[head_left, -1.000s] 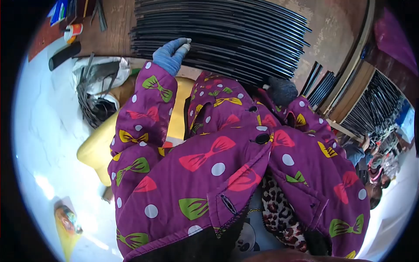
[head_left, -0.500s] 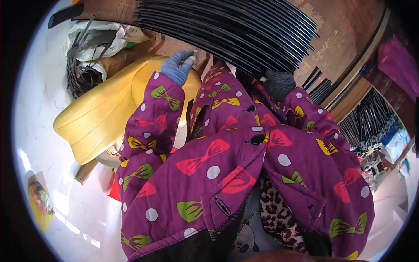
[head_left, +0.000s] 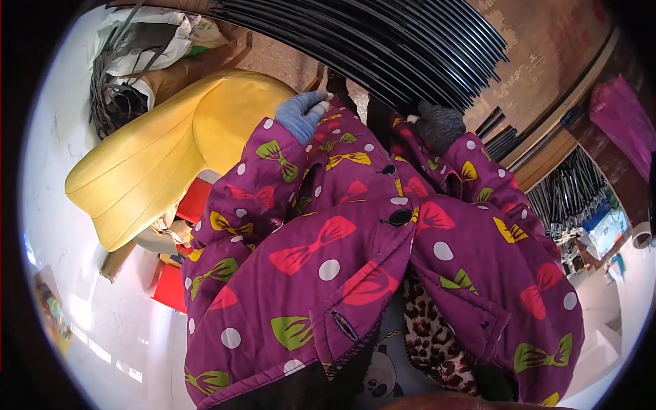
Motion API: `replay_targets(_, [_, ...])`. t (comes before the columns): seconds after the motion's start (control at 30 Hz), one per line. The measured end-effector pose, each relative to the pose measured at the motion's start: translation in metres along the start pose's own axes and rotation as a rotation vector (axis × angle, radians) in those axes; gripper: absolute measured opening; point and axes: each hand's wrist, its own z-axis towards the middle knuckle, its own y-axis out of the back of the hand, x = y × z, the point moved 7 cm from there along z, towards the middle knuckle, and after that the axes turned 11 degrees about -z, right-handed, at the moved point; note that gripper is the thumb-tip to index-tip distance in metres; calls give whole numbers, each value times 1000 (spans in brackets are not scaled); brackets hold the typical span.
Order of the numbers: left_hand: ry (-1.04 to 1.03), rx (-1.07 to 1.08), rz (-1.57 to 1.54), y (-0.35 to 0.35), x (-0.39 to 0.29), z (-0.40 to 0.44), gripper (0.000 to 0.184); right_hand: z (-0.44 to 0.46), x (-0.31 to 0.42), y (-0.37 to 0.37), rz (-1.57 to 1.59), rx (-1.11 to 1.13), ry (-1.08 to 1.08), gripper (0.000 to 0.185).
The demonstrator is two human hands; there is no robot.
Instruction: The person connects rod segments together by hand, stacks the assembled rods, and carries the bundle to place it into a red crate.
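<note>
My left hand (head_left: 299,117), in a blue-grey glove with pale fingertips, is closed at the front edge of the purple coat (head_left: 350,180) I wear, which is patterned with bows and dots. Its fingertips press against the cloth. My right hand (head_left: 439,126), in a dark grey glove, is curled just below the near edge of a row of thin black rods (head_left: 383,48). One pale fingertip shows beside the coat's other edge; what the right hand holds, if anything, is hidden.
A yellow padded chair (head_left: 164,147) stands to the left, with a white sack (head_left: 147,44) of dark strips behind it. Red boxes (head_left: 171,287) sit below. On the right are a wooden edge (head_left: 550,160), bundled black rods (head_left: 564,195) and a pink plastic bag (head_left: 622,123).
My left hand has moved right, from beside the chair onto the coat's front, and its fingers have closed in. My right hand stays almost in place. The view has shifted slightly.
</note>
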Motion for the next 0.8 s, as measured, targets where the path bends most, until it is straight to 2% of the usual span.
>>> replay_targets(0.23, [57, 3, 124, -16, -16, -13, 24, 4, 12, -7, -40, 33, 68, 38])
replay_targets(0.33, [26, 36, -56, -31, -11, -14, 26, 2, 11, -7, -51, 56, 75, 36])
replay_targets(0.4, [289, 95, -410, -51, 17, -11, 27, 0, 11, -3, -55, 32, 101, 35])
replay_targets(0.43, [286, 93, -414, -59, 20, -10, 27, -1, 11, -1, -53, 10, 125, 35])
replay_targets(0.5, [346, 138, -680, -87, 23, -6, 30, 0, 11, -1, -53, 11, 111, 35])
replay_targets(0.53, [389, 70, -789, -98, 30, -4, 36, 2, 11, 1, -45, 19, 100, 35])
replay_targets(0.57, [377, 72, -793, -107, 33, 1, 36, 1, 12, 2, -54, 10, 100, 35])
replay_targets(0.63, [523, -29, -884, -121, 40, 4, 40, 0, 11, 2, -92, -24, 107, 36])
replay_targets(0.67, [534, -3, -889, -127, 37, 6, 42, 5, 8, -6, -150, -38, 75, 34])
replay_targets(0.77, [516, -65, -882, -132, 54, 15, 44, -6, 14, 36, -5, -136, 151, 32])
replay_targets(0.8, [509, -42, -877, -134, 66, 21, 44, -13, 11, 69, 21, -248, 107, 28])
